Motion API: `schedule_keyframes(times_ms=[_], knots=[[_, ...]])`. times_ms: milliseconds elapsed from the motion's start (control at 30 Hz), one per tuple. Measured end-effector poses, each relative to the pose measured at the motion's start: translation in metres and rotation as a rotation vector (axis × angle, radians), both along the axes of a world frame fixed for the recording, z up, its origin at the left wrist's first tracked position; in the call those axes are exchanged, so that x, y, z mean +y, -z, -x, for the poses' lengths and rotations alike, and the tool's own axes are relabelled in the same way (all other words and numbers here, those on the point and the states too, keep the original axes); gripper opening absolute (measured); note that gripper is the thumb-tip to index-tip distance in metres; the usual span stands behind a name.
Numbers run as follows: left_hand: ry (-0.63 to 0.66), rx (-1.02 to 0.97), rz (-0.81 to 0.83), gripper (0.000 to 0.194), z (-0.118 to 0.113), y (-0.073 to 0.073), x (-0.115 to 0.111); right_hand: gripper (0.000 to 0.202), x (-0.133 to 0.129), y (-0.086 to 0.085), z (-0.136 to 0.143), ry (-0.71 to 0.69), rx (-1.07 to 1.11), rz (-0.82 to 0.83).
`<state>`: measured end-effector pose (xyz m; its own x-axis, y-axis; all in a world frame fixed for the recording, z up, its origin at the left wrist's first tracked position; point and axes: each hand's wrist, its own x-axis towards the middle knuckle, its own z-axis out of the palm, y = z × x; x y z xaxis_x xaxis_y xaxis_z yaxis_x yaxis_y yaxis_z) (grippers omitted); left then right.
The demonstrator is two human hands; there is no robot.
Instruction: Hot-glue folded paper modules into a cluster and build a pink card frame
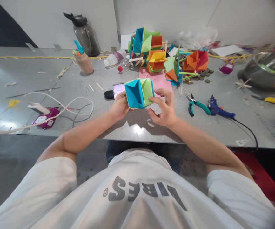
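A folded paper piece with a blue pocket and a light green pocket, an origami model (135,94), is held up above the front part of the table. My left hand (120,106) grips its left side, the thumb along the blue edge and the other fingers partly hidden behind it. At the green side is my right hand (163,109), its fingers spread and curved, with one fingertip at the green face. Behind the model lies a pink paper sheet (160,82). A phone (118,90) with a lit screen is partly covered by my left hand and the model.
A stack of coloured paper models (149,47) stands behind, with an orange-red one (196,61) to its right. Pliers (198,105) and a blue glue gun (219,108) lie right. A dark bottle (86,36), stick-filled cup (83,63), white cable (80,105) and metal bowl (254,73) surround the workspace.
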<state>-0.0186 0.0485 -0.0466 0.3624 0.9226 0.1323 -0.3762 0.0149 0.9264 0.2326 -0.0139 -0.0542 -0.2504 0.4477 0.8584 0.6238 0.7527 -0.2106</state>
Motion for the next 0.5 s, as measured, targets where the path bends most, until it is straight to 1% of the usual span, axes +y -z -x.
schedule_keyframes(times_ms=[67,133,200,300,400,500], knots=[[-0.011,0.029,-0.030,0.045,0.000,0.001,0.001,0.037,0.001,0.003,0.000,0.013,-0.021,0.058],[-0.027,0.052,-0.065,0.050,0.000,0.003,0.002,0.032,0.003,0.005,-0.001,0.027,-0.025,0.070],[-0.061,0.061,-0.092,0.054,0.000,0.005,0.002,0.040,0.003,0.007,-0.003,0.062,-0.015,0.060],[-0.156,0.058,-0.132,0.059,-0.002,0.006,0.001,0.055,0.001,0.014,-0.005,0.123,-0.009,0.042],[-0.227,0.048,-0.180,0.064,-0.005,0.004,-0.002,0.049,-0.002,0.019,-0.003,0.131,-0.086,0.037],[-0.318,0.063,-0.261,0.066,-0.006,0.002,-0.003,0.044,-0.002,0.018,0.001,0.120,-0.141,0.042]])
